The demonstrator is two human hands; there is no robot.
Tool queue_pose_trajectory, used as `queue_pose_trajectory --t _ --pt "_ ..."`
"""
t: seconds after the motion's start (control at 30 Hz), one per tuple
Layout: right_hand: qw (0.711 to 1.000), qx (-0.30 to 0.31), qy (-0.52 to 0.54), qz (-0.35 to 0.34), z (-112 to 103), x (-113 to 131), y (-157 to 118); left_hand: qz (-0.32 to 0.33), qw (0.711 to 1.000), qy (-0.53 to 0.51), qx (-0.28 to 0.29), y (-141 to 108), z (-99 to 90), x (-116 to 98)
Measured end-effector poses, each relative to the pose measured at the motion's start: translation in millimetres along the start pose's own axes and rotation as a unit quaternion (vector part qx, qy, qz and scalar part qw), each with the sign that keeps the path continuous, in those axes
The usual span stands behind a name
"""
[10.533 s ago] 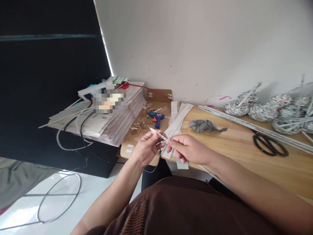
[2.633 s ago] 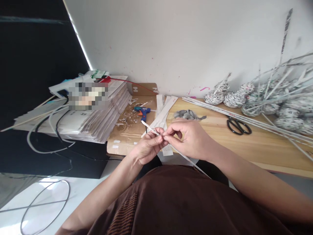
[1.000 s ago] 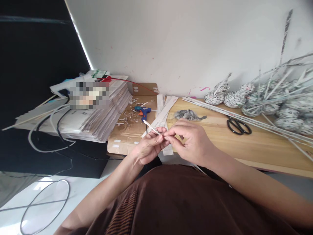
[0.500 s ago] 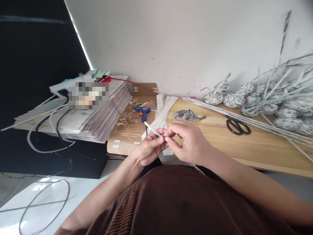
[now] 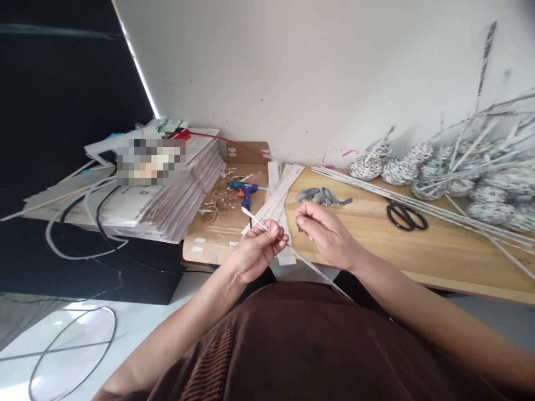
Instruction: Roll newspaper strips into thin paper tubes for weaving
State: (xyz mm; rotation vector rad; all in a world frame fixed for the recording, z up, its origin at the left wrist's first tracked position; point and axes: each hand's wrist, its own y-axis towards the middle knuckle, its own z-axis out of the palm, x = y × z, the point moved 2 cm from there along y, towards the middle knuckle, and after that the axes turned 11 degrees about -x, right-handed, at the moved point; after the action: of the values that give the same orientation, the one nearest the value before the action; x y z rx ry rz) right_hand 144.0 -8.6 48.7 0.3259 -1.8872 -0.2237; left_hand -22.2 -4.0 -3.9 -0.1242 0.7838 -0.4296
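Wooden desk (image 5: 460, 250) runs across the back, with the right forearm (image 5: 422, 303) and left forearm (image 5: 179, 323) angling in toward each other. Right hand (image 5: 320, 228) is curled, just beside the left but apart; can't tell if it's gripping anything. Left hand (image 5: 261, 248) has thumb and fingers pinching a skinny white rod (image 5: 311, 264) that slants down to the right.
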Motion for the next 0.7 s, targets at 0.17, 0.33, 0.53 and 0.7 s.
queue_pose_trajectory --t 0.17,0.33,0.53,0.7 --pt "0.999 0.006 0.031 0.011 0 -9 1 0.021 1.0 0.022 -0.005 0 1.2 0" --pt "0.999 0.029 0.007 0.027 -5 -24 3 0.015 1.0 0.02 -0.015 -2 2.7 -1" --pt "0.97 0.196 -0.121 0.083 -17 -44 -14 0.028 0.999 0.019 -0.039 -4 2.9 -3" --pt "0.96 0.164 -0.214 0.078 -26 -53 -26 0.035 0.996 0.012 -0.078 0 1.3 -3"
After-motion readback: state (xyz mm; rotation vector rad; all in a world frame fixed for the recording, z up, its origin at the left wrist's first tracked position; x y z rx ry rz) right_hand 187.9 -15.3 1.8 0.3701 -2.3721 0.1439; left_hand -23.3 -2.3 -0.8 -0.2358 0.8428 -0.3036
